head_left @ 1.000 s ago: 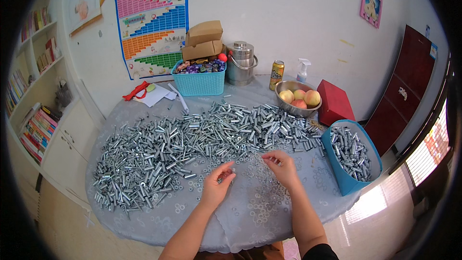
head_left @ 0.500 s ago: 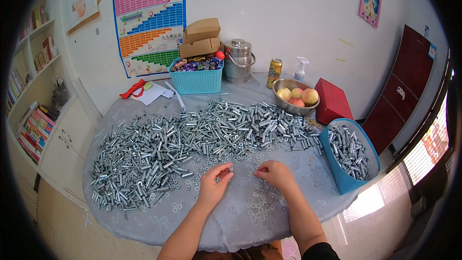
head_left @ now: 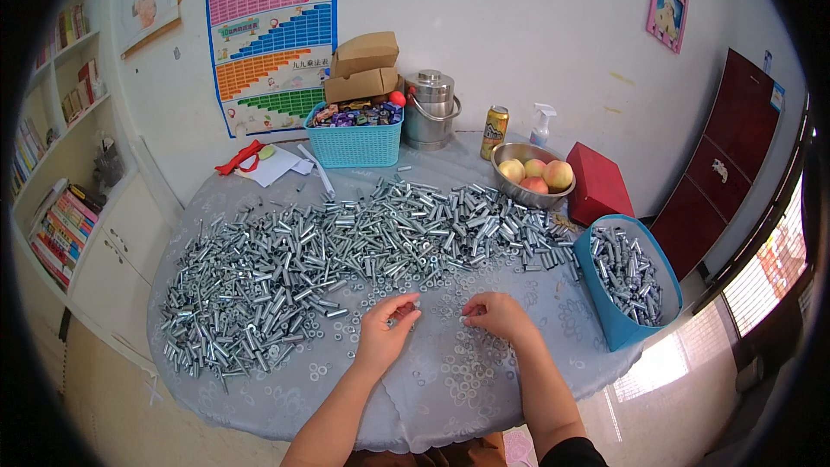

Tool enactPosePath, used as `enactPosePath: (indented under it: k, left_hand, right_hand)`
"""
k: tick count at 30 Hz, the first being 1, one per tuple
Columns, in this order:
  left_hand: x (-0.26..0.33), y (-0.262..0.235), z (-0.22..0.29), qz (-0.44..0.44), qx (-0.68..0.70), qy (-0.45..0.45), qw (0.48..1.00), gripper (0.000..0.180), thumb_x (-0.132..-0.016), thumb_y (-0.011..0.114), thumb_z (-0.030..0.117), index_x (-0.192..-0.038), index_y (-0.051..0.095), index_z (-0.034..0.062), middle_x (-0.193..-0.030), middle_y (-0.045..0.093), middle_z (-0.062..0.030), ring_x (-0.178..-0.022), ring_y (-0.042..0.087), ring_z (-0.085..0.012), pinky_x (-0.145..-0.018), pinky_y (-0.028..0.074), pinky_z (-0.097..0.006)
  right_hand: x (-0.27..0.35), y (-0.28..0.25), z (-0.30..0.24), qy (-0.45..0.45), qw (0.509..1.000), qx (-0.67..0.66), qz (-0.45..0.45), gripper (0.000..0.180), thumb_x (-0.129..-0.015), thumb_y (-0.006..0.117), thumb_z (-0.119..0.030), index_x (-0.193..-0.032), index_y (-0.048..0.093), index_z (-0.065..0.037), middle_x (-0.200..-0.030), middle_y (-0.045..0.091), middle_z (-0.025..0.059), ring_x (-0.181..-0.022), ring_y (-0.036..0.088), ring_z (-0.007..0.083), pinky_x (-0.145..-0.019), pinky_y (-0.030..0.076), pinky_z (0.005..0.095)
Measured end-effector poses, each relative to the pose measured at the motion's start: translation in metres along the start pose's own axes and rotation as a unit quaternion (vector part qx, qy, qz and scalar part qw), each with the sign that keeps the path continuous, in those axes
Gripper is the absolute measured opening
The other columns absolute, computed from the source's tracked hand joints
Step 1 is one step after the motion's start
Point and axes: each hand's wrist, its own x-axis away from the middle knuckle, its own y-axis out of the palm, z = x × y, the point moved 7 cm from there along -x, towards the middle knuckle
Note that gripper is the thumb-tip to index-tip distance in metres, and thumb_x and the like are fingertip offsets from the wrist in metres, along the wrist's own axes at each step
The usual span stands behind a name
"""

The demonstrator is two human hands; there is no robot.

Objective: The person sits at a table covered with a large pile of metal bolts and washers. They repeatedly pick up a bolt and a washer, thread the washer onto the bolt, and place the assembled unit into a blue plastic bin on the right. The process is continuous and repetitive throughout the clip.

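Note:
My left hand (head_left: pixel 386 330) is raised just above the near middle of the table, thumb and fingers curled together. A small pale bit shows at its fingertips, too small to name. Across a narrow gap, my right hand (head_left: pixel 501 316) has thumb and forefinger pinched; whatever lies between them is hidden. Beyond both hands spreads a wide heap of silvery metal sleeves and bolts (head_left: pixel 294 251). Loose washers (head_left: pixel 462 380) are scattered below my right hand, though the tablecloth's ring pattern makes some hard to tell apart.
A blue bin (head_left: pixel 616 329) filled with metal sleeves stands at the table's right edge. Behind the heap are a steel bowl of peaches (head_left: pixel 529 197), a red box (head_left: pixel 598 182), a yellow can (head_left: pixel 494 131), a spray bottle (head_left: pixel 540 127), a steel pot (head_left: pixel 430 112) and a turquoise basket (head_left: pixel 354 147).
My right hand has shifted slightly to the right and its fingers have curled in more. My left hand stays nearly where it was, still pinched.

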Motion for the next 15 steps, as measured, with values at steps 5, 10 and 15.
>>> enactPosePath:
  k: [5, 10, 15]
  left_hand:
    - [0.001, 0.000, -0.001, 0.001, -0.015, 0.005, 1.000, 0.027, -0.074, 0.065, -0.001, -0.100, 0.063, 0.0036, -0.083, 0.062, -0.0062, -0.072, 0.056, -0.0118, -0.067, 0.046, -0.024]
    - [0.001, -0.003, -0.006, 0.011, -0.012, -0.029, 0.999, 0.028, -0.076, 0.064, 0.000, -0.103, 0.063, 0.0048, -0.085, 0.062, -0.0054, -0.075, 0.057, -0.0110, -0.070, 0.047, -0.023]
    - [0.003, 0.000, -0.025, 0.004, 0.175, -0.132, 0.976, 0.024, -0.080, 0.061, 0.001, -0.104, 0.061, 0.0002, -0.091, 0.063, -0.0079, -0.081, 0.060, -0.0125, -0.073, 0.050, -0.023]
  right_hand:
    - [0.002, -0.001, -0.006, 0.001, 1.000, 0.021, -0.016, 0.022, -0.065, 0.072, -0.021, -0.083, 0.066, -0.009, -0.076, 0.065, 0.0071, -0.070, 0.062, 0.0206, -0.063, 0.048, 0.0309]
    - [0.000, 0.000, -0.010, -0.027, 1.000, 0.013, -0.005, 0.022, -0.067, 0.072, -0.021, -0.083, 0.066, -0.008, -0.075, 0.065, 0.0072, -0.069, 0.062, 0.0198, -0.064, 0.047, 0.0305]
    - [0.001, 0.001, -0.022, -0.007, 0.980, -0.199, 0.013, 0.018, -0.072, 0.070, -0.013, -0.086, 0.065, -0.003, -0.076, 0.065, 0.0040, -0.070, 0.060, 0.0117, -0.065, 0.047, 0.0246]
